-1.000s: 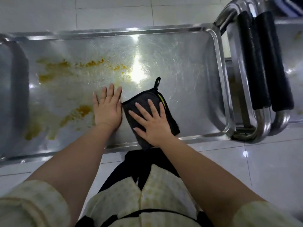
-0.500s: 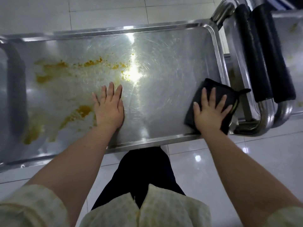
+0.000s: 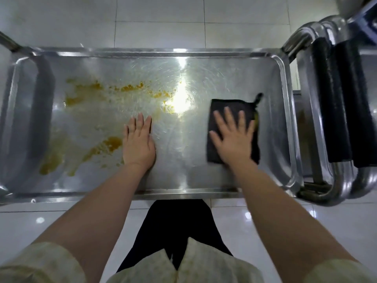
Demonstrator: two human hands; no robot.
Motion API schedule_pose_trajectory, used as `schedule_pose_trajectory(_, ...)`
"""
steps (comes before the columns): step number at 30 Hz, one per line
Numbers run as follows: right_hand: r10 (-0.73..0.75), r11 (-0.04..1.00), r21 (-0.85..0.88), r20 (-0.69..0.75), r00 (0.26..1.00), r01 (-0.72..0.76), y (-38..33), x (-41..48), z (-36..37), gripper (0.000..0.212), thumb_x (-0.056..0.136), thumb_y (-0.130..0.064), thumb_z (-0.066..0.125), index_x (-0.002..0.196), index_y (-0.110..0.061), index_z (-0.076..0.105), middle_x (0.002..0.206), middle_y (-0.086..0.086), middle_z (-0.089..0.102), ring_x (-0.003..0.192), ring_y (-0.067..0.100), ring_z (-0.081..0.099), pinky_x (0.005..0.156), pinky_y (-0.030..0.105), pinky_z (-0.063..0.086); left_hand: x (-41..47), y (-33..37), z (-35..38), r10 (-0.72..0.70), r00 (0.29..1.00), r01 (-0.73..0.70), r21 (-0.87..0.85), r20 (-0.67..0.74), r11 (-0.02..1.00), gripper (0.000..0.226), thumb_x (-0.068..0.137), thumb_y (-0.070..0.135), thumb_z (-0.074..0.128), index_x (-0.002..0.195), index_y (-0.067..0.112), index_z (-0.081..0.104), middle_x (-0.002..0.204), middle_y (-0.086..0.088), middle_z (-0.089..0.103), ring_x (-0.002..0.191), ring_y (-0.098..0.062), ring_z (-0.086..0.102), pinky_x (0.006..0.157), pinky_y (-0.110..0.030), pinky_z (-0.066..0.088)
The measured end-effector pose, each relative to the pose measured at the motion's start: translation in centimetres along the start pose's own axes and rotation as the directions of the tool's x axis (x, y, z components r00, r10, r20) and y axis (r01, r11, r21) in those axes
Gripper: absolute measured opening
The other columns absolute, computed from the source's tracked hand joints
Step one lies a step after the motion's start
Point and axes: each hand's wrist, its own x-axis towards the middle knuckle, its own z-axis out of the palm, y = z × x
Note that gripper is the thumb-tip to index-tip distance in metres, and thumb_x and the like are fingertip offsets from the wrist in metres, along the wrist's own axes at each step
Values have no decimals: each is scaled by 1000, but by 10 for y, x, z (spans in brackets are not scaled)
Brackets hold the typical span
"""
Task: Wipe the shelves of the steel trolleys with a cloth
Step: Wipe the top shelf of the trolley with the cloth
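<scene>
A steel trolley shelf (image 3: 224, 78) lies below me, its rim raised all round. Orange-yellow smears (image 3: 98, 119) cover its left half; the right half shines. A folded black cloth (image 3: 230, 107) with a small hanging loop lies flat on the right part of the shelf. My right hand (image 3: 232, 137) presses on it, palm down with fingers spread. My left hand (image 3: 138, 144) rests flat on the bare steel near the middle, just right of the smears, holding nothing.
A second trolley (image 3: 367, 64) stands close on the right. Two black-padded steel handles (image 3: 338, 103) curve between the two shelves. White tiled floor (image 3: 163, 21) surrounds the trolleys. My dark trousers (image 3: 175, 229) are against the shelf's near edge.
My right hand slid the cloth from the shelf's middle to its right end, then a little back left and away from the near edge. My left hand stayed put.
</scene>
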Motion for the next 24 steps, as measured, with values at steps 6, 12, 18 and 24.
schedule_pose_trajectory(6, 380, 924, -53, 23, 925, -379, 115, 26, -25, 71, 86, -68, -2, 153, -45, -4, 164, -10, -3, 149, 34, -8, 117, 60, -3, 0, 2, -1, -2, 1000, 2, 0, -8, 1000, 58, 100, 20, 29, 156, 18, 14, 163, -6, 6, 150, -26, 0, 120, -39, -8)
schedule_pose_trajectory(12, 231, 973, -21, 24, 973, -230, 18, 54, -20, 65, 96, -60, 14, 154, -39, -4, 164, -6, -5, 148, 41, -7, 114, 63, -6, 3, 2, -5, -36, 999, 35, 21, 39, 999, 59, 99, 21, 30, 156, 19, 13, 163, -4, 4, 150, -25, -1, 121, -41, -5)
schedule_pose_trajectory(18, -316, 942, -71, 139, 938, 328, -131, 44, -7, 64, 96, -61, 13, 154, -42, -4, 164, -7, -8, 147, 39, -14, 113, 63, -12, 20, 4, -24, 25, 999, -21, 104, -37, 994, 51, 89, 24, 45, 138, 10, 50, 142, -18, 47, 129, -38, 41, 109, -53, 26)
schedule_pose_trajectory(24, -331, 940, -67, 43, 943, 333, -128, 47, -5, 62, 95, -63, 18, 154, -44, 10, 164, -9, 6, 150, 36, -6, 117, 58, -8, 85, -26, -37, 176, 982, -185, 146, 72, 972, 60, 101, 35, 36, 154, 12, 21, 160, -15, 19, 148, -34, 13, 118, -54, 0)
